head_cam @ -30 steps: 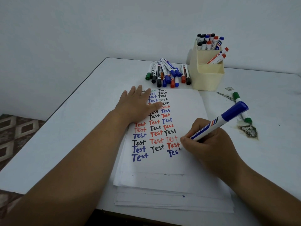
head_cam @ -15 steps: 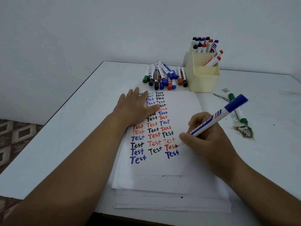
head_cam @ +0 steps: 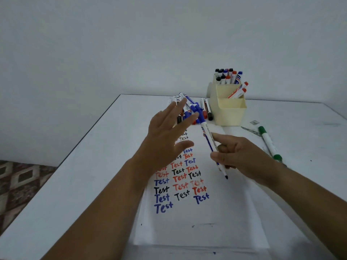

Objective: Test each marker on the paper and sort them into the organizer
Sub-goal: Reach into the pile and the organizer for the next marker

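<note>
Now blue marker (head_cam: 210,141) tip toward person, rt hand (head_cam: 242,154).

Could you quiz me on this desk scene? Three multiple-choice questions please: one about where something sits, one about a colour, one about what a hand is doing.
1. Where does the green marker lie?
A. on the table, right of the paper
B. inside the organizer
C. in the loose pile

2. What colour is the cap end of the marker in the right hand?
A. red
B. blue
C. black

3. What is the left hand doing?
A. gripping a marker
B. pressing flat on the paper
C. raised with fingers spread, holding nothing

Answers:
1 A: it lies on the bare table beside the paper, apart from the cream organizer.
2 B: the blue marker has a blue cap end and an exposed tip pointing down.
3 C: its fingers are straight, lifted in front of the pile of markers.
</note>
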Available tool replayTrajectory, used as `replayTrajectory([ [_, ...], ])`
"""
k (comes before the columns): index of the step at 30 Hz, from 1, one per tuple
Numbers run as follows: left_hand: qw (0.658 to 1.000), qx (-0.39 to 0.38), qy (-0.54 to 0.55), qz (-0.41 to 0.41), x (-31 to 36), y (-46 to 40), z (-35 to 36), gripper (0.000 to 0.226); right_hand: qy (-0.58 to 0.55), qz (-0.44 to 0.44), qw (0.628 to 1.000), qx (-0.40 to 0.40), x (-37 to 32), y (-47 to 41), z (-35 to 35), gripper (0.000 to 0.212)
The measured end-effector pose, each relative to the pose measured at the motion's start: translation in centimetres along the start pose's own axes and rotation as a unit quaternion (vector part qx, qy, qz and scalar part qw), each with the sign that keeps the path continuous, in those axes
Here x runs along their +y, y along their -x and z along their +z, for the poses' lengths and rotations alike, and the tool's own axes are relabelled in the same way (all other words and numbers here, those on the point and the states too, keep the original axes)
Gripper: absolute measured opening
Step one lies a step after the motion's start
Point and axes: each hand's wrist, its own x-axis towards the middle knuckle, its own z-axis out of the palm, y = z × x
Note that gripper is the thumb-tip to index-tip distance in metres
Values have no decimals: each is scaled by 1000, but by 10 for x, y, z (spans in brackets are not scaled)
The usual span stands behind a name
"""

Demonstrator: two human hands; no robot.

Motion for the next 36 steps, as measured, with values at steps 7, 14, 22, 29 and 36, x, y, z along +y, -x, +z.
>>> replayTrajectory([
  [7, 998, -9, 7, 64, 7, -5, 4, 47, 303, -28, 951, -61, -22, -16, -21, 44],
  [14, 980, -167, 85, -64, 16, -10, -7, 30, 552, -122, 823, -52, -32, -29, -24, 18],
  [22, 977, -173, 77, -94, 12, -9, -12, 29, 678, -146, 720, -23, -36, -38, -18, 26],
  [29, 928, -109, 249, -256, 8, -1, -8, 78, 579, -183, 785, 121, -33, -35, -33, 13],
  [36, 917, -73, 299, -253, 8, -4, -7, 60, 105, -146, 964, 196, -39, -24, -30, 6],
])
